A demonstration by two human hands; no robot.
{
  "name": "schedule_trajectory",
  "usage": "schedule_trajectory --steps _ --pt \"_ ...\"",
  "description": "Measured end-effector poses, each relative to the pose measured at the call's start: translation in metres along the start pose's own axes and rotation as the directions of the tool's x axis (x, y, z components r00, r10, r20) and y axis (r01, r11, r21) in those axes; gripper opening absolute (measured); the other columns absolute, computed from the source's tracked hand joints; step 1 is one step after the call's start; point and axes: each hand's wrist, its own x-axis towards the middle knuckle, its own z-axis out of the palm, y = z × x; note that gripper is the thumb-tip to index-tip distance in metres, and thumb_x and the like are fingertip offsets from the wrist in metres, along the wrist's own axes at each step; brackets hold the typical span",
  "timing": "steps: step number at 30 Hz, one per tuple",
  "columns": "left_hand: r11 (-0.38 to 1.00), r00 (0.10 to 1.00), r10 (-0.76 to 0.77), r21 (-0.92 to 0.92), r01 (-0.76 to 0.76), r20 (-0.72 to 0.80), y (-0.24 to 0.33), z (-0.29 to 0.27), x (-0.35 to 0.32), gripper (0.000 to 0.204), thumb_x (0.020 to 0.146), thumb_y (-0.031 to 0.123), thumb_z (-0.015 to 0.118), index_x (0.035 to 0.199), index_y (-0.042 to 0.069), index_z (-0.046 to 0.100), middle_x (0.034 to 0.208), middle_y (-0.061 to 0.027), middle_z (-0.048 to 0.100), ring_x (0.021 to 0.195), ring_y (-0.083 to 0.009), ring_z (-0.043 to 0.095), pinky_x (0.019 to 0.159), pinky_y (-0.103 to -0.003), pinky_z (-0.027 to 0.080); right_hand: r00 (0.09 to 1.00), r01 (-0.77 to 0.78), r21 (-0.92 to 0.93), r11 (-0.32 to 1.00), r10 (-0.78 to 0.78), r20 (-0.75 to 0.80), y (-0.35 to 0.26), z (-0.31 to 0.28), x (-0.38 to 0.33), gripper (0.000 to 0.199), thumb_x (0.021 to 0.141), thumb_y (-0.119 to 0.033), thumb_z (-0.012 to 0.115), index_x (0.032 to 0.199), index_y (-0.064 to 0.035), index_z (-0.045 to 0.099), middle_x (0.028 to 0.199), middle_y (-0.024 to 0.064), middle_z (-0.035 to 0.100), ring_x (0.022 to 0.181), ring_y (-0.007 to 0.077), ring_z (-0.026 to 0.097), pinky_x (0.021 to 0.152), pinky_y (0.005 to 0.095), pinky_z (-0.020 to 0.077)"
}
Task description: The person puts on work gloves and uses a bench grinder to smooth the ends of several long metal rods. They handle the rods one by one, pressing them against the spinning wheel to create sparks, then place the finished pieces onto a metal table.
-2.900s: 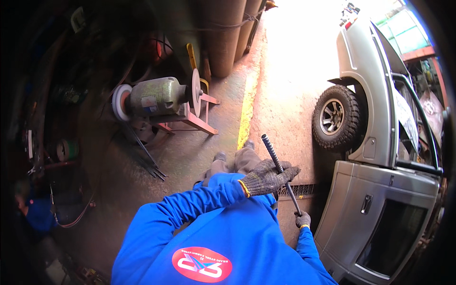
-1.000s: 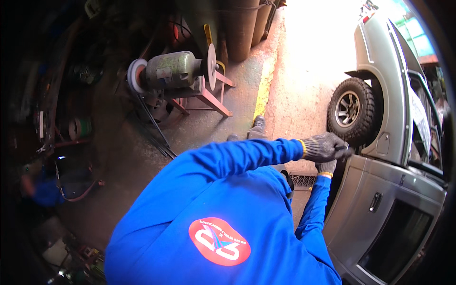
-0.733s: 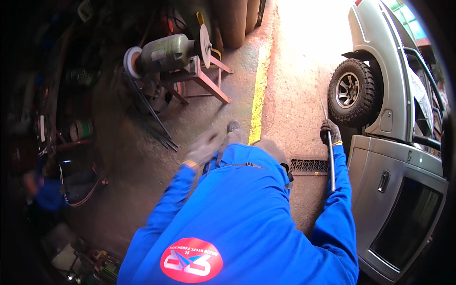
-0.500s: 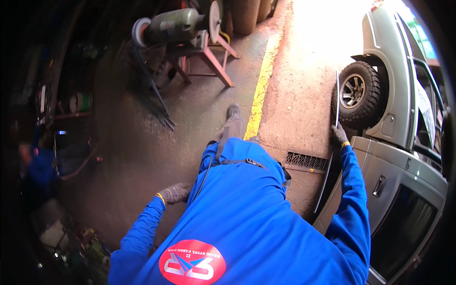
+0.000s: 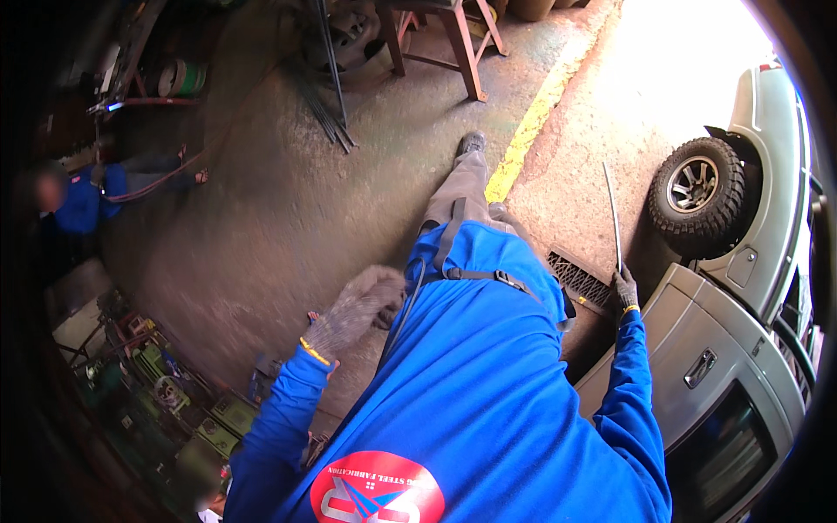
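My right hand (image 5: 626, 288), in a grey knit glove with a yellow cuff, is closed around a long, thin metal strip (image 5: 613, 209). The strip points away from me between my body and the parked silver vehicle (image 5: 671, 331); its near part is hidden. My left hand (image 5: 356, 305), gloved alike, hangs beside my waist. Its fingers are loosely bent, slightly blurred, with a gap to the thumb, and nothing shows in them. Close to it are the black strap (image 5: 475, 275) and a dark cord on my blue clothing.
A knobbly tyre (image 5: 697, 199) stands out from the vehicle at the right. Beside my legs are a floor grate (image 5: 580, 277) and a yellow line (image 5: 532, 144). Ahead stand a red metal stand (image 5: 462, 48) and thin rods (image 5: 327, 118). Another person (image 5: 78, 199) and green machinery (image 5: 214, 423) are at left.
My view has turned, so the stand and rods sit higher in it. The strip now stands farther from the tyre in the picture. My left hand has lifted slightly, its fingers coming into sight.
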Motion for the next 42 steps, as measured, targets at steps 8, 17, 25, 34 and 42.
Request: schedule_trajectory --steps 8,17,25,34,42 --pt "0.243 0.970 0.143 0.957 0.157 -0.195 0.015 -0.031 -0.042 0.062 0.083 0.014 0.066 0.142 0.013 0.045 0.125 -0.0163 0.063 0.113 -0.0288 0.062 0.092 -0.044 0.050 0.976 0.138 -0.207 0.968 -0.097 0.196 0.068 -0.022 0.009 0.035 0.096 -0.012 0.059 0.130 -0.0023 0.060 0.083 -0.0023 0.060 0.070 0.0065 0.053 0.061 0.0227 0.0456" --pt "-0.603 0.897 0.326 0.796 -0.045 0.298 -0.106 -0.001 0.000 0.056 0.089 0.032 0.061 0.142 0.019 0.049 0.150 -0.0131 0.043 0.132 -0.0320 0.050 0.095 -0.057 0.048 0.976 0.071 -0.179 0.981 -0.031 0.216 0.075 -0.013 0.006 0.039 0.095 -0.012 0.060 0.133 -0.0042 0.058 0.079 -0.0036 0.059 0.064 0.0055 0.050 0.056 0.0220 0.0423" --pt "0.313 0.895 0.010 0.849 -0.426 0.446 -0.127 -0.033 0.068 0.029 0.087 0.029 0.063 0.106 0.008 0.070 0.101 -0.0218 0.069 0.095 -0.0419 0.065 0.083 -0.048 0.052 0.971 0.135 -0.280 0.950 -0.071 0.228 0.037 0.013 -0.011 0.044 0.094 -0.014 0.053 0.135 0.0024 0.054 0.116 0.0191 0.068 0.107 0.0253 0.064 0.094 0.0326 0.0477" --pt "0.375 0.899 -0.127 0.860 -0.347 0.419 -0.171 -0.083 0.090 0.038 0.080 0.033 0.070 0.108 0.007 0.071 0.098 -0.0206 0.071 0.089 -0.0368 0.068 0.080 -0.046 0.052 0.990 -0.038 -0.124 0.992 0.054 0.131 0.032 0.034 -0.044 0.041 0.093 -0.017 0.054 0.133 -0.0068 0.058 0.076 0.0059 0.064 0.065 0.0146 0.057 0.057 0.0296 0.0477" --pt "0.307 0.788 -0.452 0.902 -0.303 0.418 -0.113 -0.132 0.068 0.039 0.080 0.034 0.072 0.108 0.007 0.071 0.099 -0.0204 0.071 0.090 -0.0352 0.068 0.080 -0.046 0.052 0.996 0.085 -0.209 0.974 -0.083 0.018 -0.094 0.034 -0.096 0.040 0.094 -0.027 0.055 0.123 0.0002 0.062 0.090 0.0170 0.071 0.075 0.0259 0.066 0.071 0.0398 0.0511"
